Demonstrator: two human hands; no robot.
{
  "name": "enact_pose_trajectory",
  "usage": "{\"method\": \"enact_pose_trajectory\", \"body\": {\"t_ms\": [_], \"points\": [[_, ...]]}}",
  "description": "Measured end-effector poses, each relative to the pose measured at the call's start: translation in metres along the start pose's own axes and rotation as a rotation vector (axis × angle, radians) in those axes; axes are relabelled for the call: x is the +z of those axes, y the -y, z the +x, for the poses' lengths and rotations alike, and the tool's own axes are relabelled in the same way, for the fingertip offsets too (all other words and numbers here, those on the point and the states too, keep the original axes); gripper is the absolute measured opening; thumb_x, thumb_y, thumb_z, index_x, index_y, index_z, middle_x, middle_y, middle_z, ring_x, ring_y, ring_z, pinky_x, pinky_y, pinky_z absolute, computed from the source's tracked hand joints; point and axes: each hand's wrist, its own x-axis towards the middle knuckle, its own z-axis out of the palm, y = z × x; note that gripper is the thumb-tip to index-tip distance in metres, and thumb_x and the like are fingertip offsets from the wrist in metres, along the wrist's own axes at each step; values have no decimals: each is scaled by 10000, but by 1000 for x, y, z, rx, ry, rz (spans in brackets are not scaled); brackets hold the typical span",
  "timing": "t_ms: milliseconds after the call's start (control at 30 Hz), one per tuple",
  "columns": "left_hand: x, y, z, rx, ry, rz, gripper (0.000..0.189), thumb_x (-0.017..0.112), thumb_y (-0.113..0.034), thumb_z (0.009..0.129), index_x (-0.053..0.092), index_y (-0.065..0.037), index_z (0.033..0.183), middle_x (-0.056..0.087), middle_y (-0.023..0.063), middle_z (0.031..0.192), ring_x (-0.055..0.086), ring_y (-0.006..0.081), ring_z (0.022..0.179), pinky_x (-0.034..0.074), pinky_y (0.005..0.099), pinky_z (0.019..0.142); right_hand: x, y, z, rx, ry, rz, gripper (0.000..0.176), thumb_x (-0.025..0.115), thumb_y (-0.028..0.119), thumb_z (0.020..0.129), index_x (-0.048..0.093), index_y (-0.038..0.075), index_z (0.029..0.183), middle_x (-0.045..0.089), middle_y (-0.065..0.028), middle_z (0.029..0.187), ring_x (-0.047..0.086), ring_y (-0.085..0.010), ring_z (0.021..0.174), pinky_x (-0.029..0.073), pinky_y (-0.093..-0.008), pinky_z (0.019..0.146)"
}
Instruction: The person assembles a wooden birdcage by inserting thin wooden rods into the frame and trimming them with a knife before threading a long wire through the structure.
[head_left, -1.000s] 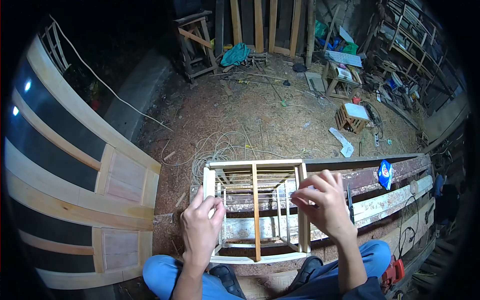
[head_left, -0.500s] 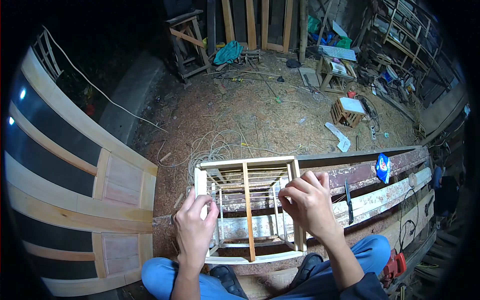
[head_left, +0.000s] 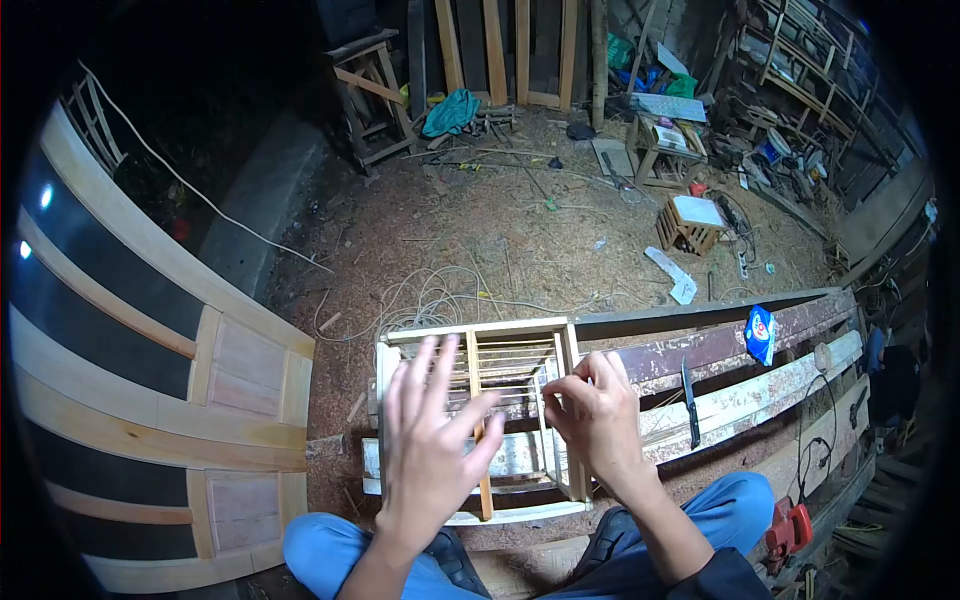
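Note:
In front of me on a plank bench stands a light wooden frame [head_left: 500, 327], box-shaped like a small cage, with thin rods across it and an orange-brown bar [head_left: 486, 490] down its middle. My left hand [head_left: 425, 470] hovers over its left part, fingers spread, with nothing seen in them. Near the right side of the frame, my right hand [head_left: 603, 425] has thumb and fingertips pinched together. Whatever they may hold is too small to make out. A knife with a black handle [head_left: 693, 425] lies on the planks to the right of that hand.
A blue packet [head_left: 760, 335] rests on the bench planks [head_left: 800, 322]. Panelled wooden doors [head_left: 245, 365] lean at the left. A coiled cable [head_left: 430, 290] lies on the ground beyond the frame. A slatted stool [head_left: 690, 225] stands farther off, and a red power tool [head_left: 790, 535] sits at lower right.
My left hand has let go of the frame's left side, moved inward and spread its fingers. The frame has shifted slightly left. My right hand, still pinched, has moved slightly left and down.

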Motion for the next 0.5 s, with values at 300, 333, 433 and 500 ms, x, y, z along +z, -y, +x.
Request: {"method": "enact_pose_trajectory", "body": {"t_ms": [300, 333, 433, 500], "points": [[24, -2, 25, 133, 141, 50, 175, 821, -178, 866, 818, -105, 1025, 496, 211, 1640, 394, 395, 1569, 250, 620, 1293, 1, -1, -5, 80, 34, 87, 191, 865, 47, 767, 758, 59, 925, 565, -112, 889, 616, -308, 882, 532, -452, 738], [27, -2, 25, 146, 163, 39, 175, 819, -172, 867, 812, -97, 1025, 503, 208, 1636, 404, 387, 1567, 254, 623, 1291, 1, 0, -6, 95, 29, 109, 192, 860, 37, 770, 757, 52, 932, 564, -117, 888, 617, -312, 878, 533, -454, 743], [35, 0, 26, 130, 146, -40, 173, 806, -152, 880, 796, -74, 1033, 526, 233, 1610, 469, 380, 1526, 280, 606, 1285, 3, -1, -7, 118, 10, 138, 187, 854, 25, 777, 756, 41, 936, 560, -124, 885, 622, -318, 861, 536, -456, 748], [36, 0, 25, 113, 126, -111, 164, 792, -133, 899, 796, -59, 1046, 568, 249, 1565, 523, 376, 1484, 309, 583, 1277, 4, -1, -8, 133, 1, 141, 181, 853, 22, 781, 756, 36, 933, 558, -127, 883, 625, -320, 848, 539, -457, 747]]}}
